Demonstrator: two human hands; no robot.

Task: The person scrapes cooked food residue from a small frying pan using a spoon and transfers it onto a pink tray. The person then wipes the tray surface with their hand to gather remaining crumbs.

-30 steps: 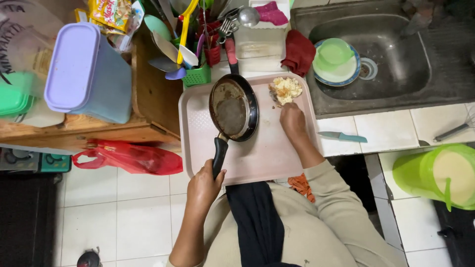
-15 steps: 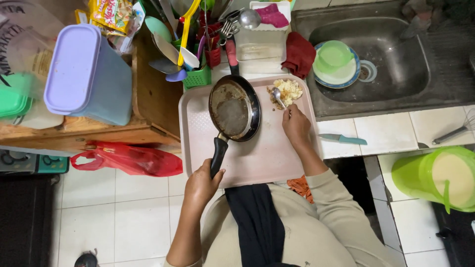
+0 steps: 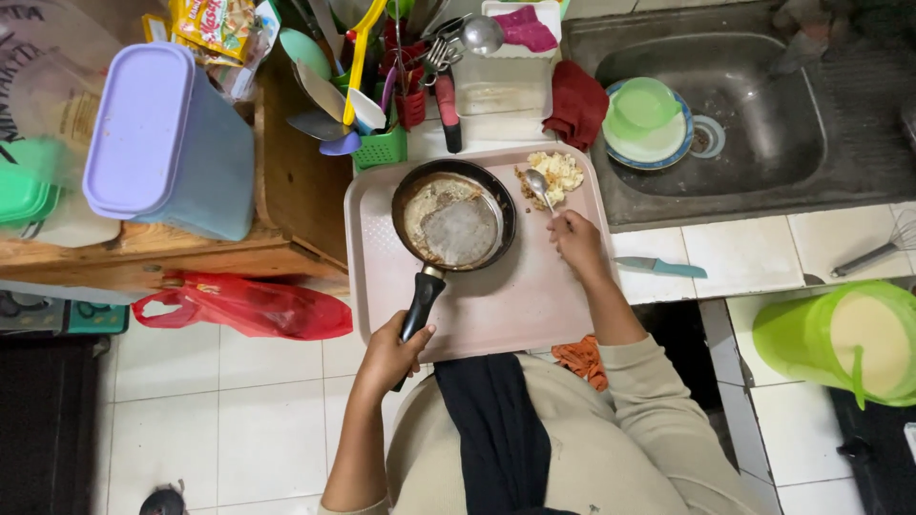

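Food, a small heap of pale yellow scrambled egg (image 3: 558,174), is sitting just past my right hand (image 3: 575,240), on the far corner of the flat pink plastic tray (image 3: 496,315). My right hand is closed around the handle of a small silver metal spoon (image 3: 540,187), and the spoon is pointing away from me, with its bowl touching the near edge of the egg heap. My right hand is much nearer to the egg than my other one.

My left hand (image 3: 393,351) is wrapped tight around the black handle of the round dark metal frying pan (image 3: 453,216). The pan's long handle is pointing back at me, and the round part is sitting out ahead of that hand, over the tray. The egg is lying just beside the pan's rim, on the side of my right hand. I am seeing only a greasy smear inside the pan.
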